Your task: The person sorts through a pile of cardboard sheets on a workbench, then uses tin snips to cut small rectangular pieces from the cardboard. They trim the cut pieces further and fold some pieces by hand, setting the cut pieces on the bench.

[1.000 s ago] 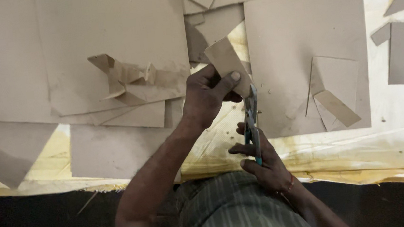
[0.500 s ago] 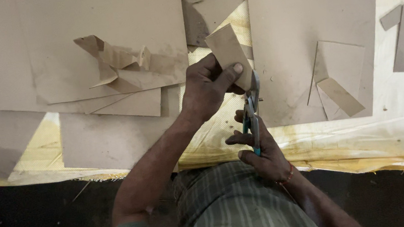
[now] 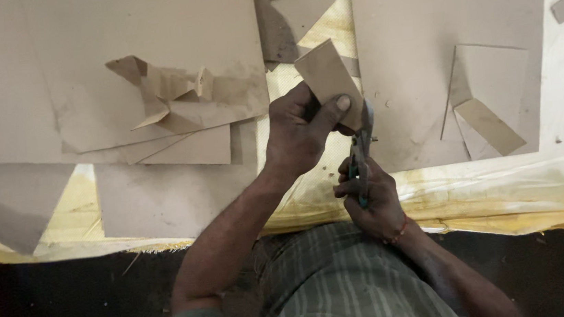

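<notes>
My left hand point(image 3: 300, 136) pinches a small tan cardboard piece point(image 3: 326, 77) between thumb and fingers, holding it up above the work surface. My right hand point(image 3: 371, 201) grips a pair of scissors point(image 3: 361, 149) with green handles, blades pointing away from me and meeting the lower right edge of the cardboard piece. Both hands sit close together in the middle of the view, over a yellowish plastic sheet point(image 3: 519, 187).
Large flat cardboard sheets point(image 3: 147, 47) cover the surface to the left and right point(image 3: 422, 41). A crumpled cardboard scrap point(image 3: 173, 96) lies left of my hands. Cut offcuts point(image 3: 487, 108) lie to the right, and a triangular piece point(image 3: 11, 205) at far left. Dark floor runs below the sheet's edge.
The cardboard piece and both hands have shifted slightly right and up in view. The scissors stay against the piece's edge.
</notes>
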{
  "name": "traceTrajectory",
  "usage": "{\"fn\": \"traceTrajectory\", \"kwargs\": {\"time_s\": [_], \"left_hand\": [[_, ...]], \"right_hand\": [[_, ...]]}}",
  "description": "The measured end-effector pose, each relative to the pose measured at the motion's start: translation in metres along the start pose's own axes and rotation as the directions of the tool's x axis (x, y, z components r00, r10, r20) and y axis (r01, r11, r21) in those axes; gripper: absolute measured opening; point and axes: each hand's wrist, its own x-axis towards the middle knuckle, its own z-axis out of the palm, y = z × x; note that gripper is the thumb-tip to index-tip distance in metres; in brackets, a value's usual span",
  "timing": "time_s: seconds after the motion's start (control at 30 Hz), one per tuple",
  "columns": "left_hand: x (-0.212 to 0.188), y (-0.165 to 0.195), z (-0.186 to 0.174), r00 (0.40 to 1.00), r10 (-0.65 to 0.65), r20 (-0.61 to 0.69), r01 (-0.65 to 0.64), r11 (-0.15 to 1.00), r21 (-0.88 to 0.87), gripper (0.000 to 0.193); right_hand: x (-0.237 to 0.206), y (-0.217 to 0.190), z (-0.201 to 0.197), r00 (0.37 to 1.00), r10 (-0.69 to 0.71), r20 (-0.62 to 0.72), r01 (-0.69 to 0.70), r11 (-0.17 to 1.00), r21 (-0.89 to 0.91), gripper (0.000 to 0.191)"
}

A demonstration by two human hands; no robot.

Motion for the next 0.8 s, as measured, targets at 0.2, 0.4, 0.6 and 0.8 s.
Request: {"fn": "traceTrajectory", "kwargs": {"time_s": [0.2, 0.4, 0.6, 0.8], "left_hand": [[-0.004, 0.006, 0.002, 0.999, 0.01, -0.044, -0.008, 0.999, 0.044, 0.018], [-0.013, 0.004, 0.006, 0.998, -0.036, -0.045, 0.038, 0.998, 0.041, 0.018], [-0.02, -0.008, 0.008, 0.999, -0.041, -0.005, 0.042, 0.995, 0.088, 0.017], [-0.026, -0.017, 0.013, 0.991, -0.112, -0.075, 0.114, 0.993, 0.023, 0.017]], "right_hand": [[0.006, -0.003, 0.007, 0.997, -0.012, -0.078, 0.007, 0.998, -0.059, 0.02], [0.001, -0.019, 0.001, 1.0, 0.025, -0.008, -0.024, 0.993, 0.117, 0.028], [-0.002, 0.008, 0.007, 0.997, 0.014, -0.071, -0.014, 1.0, -0.002, 0.018], [-0.003, 0.04, 0.013, 0.96, 0.273, -0.067, -0.236, 0.912, 0.334, 0.019]]}}
